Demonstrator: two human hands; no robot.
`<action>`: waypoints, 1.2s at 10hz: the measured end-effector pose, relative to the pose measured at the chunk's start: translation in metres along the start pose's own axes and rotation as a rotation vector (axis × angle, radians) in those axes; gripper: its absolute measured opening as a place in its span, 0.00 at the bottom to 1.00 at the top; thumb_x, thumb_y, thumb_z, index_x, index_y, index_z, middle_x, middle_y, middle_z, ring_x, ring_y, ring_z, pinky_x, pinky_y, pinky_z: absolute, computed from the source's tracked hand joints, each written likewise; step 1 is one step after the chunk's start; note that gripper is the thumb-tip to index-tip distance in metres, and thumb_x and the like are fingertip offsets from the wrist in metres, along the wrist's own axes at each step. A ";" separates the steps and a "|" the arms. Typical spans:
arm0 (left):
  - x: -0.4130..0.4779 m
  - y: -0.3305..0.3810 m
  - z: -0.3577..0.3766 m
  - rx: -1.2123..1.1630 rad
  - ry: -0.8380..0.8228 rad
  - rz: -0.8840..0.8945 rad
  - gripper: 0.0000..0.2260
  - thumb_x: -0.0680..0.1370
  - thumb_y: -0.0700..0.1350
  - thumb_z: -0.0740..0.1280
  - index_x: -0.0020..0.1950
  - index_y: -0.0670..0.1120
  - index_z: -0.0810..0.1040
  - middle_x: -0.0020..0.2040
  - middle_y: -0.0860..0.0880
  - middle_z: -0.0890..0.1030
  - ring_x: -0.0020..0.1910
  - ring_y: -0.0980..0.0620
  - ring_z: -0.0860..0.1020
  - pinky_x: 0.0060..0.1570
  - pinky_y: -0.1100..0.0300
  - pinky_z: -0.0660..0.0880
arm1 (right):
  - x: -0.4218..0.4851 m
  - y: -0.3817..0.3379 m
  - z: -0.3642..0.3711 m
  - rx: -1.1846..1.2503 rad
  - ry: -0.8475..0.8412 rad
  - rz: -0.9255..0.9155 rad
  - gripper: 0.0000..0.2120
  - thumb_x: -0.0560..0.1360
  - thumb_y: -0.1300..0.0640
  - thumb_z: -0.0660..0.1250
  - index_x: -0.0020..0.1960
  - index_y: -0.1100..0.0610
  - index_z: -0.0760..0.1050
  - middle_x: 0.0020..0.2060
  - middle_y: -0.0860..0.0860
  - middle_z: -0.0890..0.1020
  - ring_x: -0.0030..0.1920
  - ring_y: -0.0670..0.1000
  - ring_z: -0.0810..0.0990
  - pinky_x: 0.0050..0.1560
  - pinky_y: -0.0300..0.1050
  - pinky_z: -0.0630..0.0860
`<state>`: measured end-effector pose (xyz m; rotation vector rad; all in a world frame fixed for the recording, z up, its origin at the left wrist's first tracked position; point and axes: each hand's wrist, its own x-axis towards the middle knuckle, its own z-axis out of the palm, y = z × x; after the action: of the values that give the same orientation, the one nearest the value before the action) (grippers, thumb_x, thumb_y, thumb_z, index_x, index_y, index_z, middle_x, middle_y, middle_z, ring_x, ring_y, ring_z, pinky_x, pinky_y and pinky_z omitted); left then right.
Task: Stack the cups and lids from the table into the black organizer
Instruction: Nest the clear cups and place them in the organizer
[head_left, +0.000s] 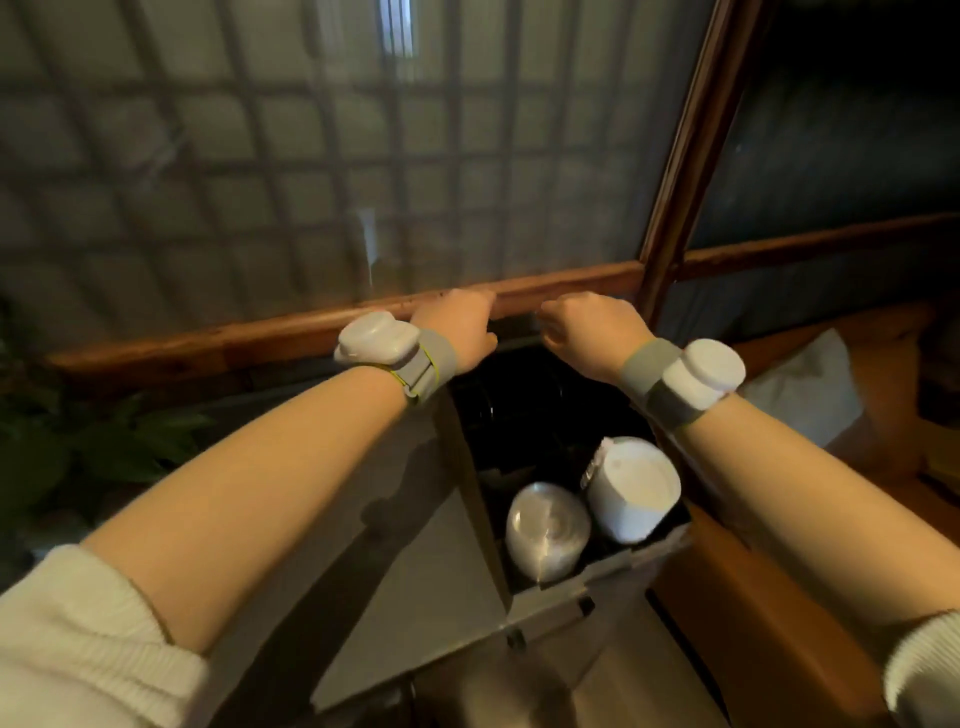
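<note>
The black organizer (519, 400) stands below the window rail, its long compartments running away from me. In its near end lie a white stack of cups (634, 488) on the right and a silvery, plastic-wrapped stack of lids (545, 525) on the left. My left hand (457, 327) and my right hand (592, 332) hover side by side over the organizer's far end, close to the rail. Both have fingers curled away from me, so what they touch is hidden. Each wrist carries a white band device.
A wooden window rail (311, 322) with a gridded pane runs right behind the hands. A grey surface (426, 561) lies left of the organizer, a wooden table (753, 623) with a white cloth (810, 384) right of it, and dark plant leaves (78, 447) at far left.
</note>
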<state>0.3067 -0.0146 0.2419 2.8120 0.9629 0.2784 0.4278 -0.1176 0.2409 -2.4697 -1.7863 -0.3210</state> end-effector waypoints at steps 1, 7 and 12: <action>0.017 -0.007 -0.043 -0.029 0.065 -0.066 0.16 0.76 0.47 0.63 0.63 0.46 0.74 0.64 0.45 0.78 0.65 0.43 0.75 0.63 0.50 0.72 | 0.027 -0.009 -0.048 0.025 0.078 0.042 0.14 0.76 0.55 0.58 0.58 0.55 0.77 0.57 0.60 0.80 0.57 0.62 0.78 0.52 0.52 0.75; 0.027 -0.011 0.007 0.049 -0.130 -0.244 0.21 0.79 0.50 0.61 0.67 0.39 0.70 0.67 0.38 0.75 0.65 0.38 0.74 0.61 0.51 0.71 | 0.069 0.027 -0.001 -0.016 -0.214 0.178 0.16 0.75 0.58 0.61 0.61 0.56 0.76 0.60 0.60 0.79 0.58 0.61 0.79 0.56 0.51 0.75; 0.034 -0.023 0.105 0.046 -0.561 -0.378 0.13 0.77 0.38 0.63 0.60 0.36 0.77 0.61 0.39 0.80 0.61 0.42 0.79 0.61 0.52 0.76 | 0.050 0.033 0.100 0.126 -0.611 0.171 0.16 0.77 0.69 0.59 0.63 0.65 0.74 0.62 0.65 0.76 0.59 0.64 0.78 0.60 0.52 0.73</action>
<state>0.3431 0.0151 0.1390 2.4403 1.3091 -0.5507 0.4862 -0.0631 0.1564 -2.7866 -1.6640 0.6022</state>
